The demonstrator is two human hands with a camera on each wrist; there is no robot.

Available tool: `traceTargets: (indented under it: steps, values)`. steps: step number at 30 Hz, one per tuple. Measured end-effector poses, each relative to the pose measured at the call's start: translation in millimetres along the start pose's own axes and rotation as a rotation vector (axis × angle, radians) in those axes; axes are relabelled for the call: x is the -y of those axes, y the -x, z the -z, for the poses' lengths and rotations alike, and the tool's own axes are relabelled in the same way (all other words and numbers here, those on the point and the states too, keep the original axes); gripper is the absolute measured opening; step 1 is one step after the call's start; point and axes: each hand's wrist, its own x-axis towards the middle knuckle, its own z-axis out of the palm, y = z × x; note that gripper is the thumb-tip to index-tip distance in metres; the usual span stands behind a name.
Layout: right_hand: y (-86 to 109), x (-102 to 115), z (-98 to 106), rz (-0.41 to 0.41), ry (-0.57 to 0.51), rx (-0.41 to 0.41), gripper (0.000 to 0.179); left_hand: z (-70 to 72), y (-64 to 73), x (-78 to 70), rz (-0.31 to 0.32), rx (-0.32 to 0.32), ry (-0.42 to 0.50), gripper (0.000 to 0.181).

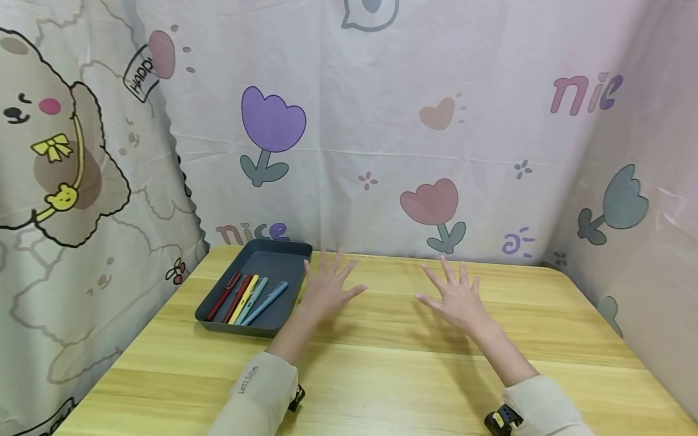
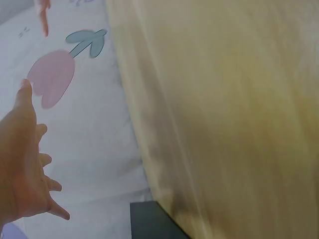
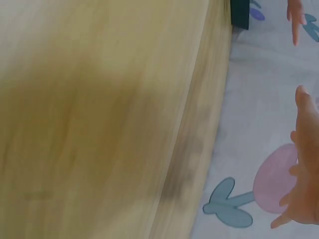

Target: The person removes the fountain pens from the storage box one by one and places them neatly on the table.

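Note:
In the head view my left hand (image 1: 325, 292) hovers above the table with its fingers spread, beside the right edge of a dark tray (image 1: 280, 261). My right hand (image 1: 457, 298) is likewise spread over the table, farther right, and holds nothing. Inside the tray lie several pens: two dark red pens (image 1: 237, 298), a yellow pen (image 1: 243, 300), a teal pen (image 1: 252, 301) and a blue pen (image 1: 265, 303). Each wrist view shows its own spread hand, the left hand (image 2: 19, 164) and the right hand (image 3: 306, 164), touching nothing.
The wood-grain table (image 1: 382, 387) stretches under both arms. A printed cloth (image 1: 354, 121) hangs along its back edge, with more cloth on the left and right sides. Small black devices sit at both wrists, one (image 1: 503, 419) by the right sleeve.

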Motion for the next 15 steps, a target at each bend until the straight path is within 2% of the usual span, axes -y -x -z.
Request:
traceTargets:
  steps: [3, 7, 15]
  values:
    - [-2.2, 10, -3, -0.003, -0.012, -0.002, 0.068, 5.9, 2.7, 10.2, 0.015, -0.021, 0.083, 0.073]
    - [-6.3, 28, -5, 0.003, -0.05, -0.013, 0.066, 16.2, 7.4, 27.3, 0.041, -0.008, 0.222, 0.073]
    - [-19.6, 73, -11, 0.031, -0.18, 0.01, 0.067, 30.7, 26.0, 78.7, 0.052, -0.049, 0.442, 0.074]
